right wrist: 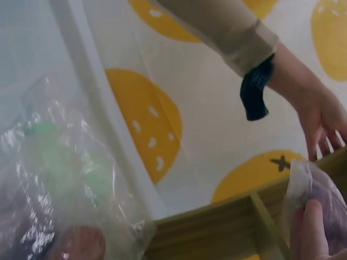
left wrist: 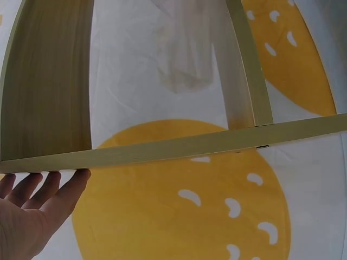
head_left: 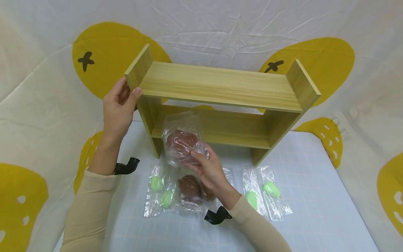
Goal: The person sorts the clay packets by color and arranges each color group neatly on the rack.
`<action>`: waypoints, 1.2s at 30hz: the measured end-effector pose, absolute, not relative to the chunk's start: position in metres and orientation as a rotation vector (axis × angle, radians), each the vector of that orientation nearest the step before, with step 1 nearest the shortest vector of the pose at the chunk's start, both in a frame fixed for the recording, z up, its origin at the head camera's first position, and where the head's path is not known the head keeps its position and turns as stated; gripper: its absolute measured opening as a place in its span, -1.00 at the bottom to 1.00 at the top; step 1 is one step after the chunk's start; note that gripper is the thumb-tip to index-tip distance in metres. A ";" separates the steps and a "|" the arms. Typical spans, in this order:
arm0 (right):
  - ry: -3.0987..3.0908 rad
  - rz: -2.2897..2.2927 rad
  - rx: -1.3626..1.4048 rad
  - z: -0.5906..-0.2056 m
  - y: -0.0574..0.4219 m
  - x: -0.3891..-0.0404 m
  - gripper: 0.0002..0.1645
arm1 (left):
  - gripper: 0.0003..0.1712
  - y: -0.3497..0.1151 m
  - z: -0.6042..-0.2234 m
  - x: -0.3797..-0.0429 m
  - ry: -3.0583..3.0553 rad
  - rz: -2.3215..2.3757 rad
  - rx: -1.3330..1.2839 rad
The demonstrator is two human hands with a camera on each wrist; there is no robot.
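Note:
My left hand (head_left: pixel 118 108) rests its fingertips on the outer face of the left side panel of a wooden shelf unit (head_left: pixel 220 84). In the left wrist view those fingers (left wrist: pixel 51 189) are stretched out along the panel's edge. My right hand (head_left: pixel 211 171) holds a clear plastic bag (head_left: pixel 182 143) with a reddish-brown lump inside, thumb on top. The bag overlaps the lower shelf board (head_left: pixel 233 129) at its left end in the head view. In the right wrist view the thumb (right wrist: pixel 314 227) presses on the held bag (right wrist: pixel 331 211).
Below the shelf, clear bags with brown lumps (head_left: pixel 189 187) lie on the pale checked tabletop (head_left: pixel 321 196). Bags with green egg-shaped pieces lie at the left (head_left: pixel 156 183) and right (head_left: pixel 271 189). A white cloth (head_left: pixel 201 21) with yellow shapes hangs behind.

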State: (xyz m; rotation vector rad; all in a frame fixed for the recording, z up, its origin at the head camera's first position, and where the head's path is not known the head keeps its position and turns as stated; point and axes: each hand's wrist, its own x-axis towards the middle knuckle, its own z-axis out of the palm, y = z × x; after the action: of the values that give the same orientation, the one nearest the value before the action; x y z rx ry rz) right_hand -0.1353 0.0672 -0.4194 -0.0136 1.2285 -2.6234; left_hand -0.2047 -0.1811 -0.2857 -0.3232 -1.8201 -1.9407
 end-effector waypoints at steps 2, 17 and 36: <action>1.186 -2.641 -0.019 -0.418 0.060 -0.136 -0.38 | -0.46 -0.181 -0.286 -0.204 -1.819 -1.943 -0.319; 0.945 -2.659 0.062 -0.414 0.026 -0.150 -0.47 | -0.45 -0.183 -0.288 -0.205 -1.828 -1.925 -0.315; 0.818 -2.585 0.275 -0.414 0.005 -0.171 -0.96 | -0.46 -0.181 -0.289 -0.206 -1.819 -1.907 -0.332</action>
State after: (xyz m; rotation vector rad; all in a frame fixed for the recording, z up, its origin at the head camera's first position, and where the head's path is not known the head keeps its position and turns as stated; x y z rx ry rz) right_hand -0.1714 0.0055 -0.4138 0.2753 0.8175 -2.5849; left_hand -0.2061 -0.1814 -0.2886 -0.3321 -1.8194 -1.9066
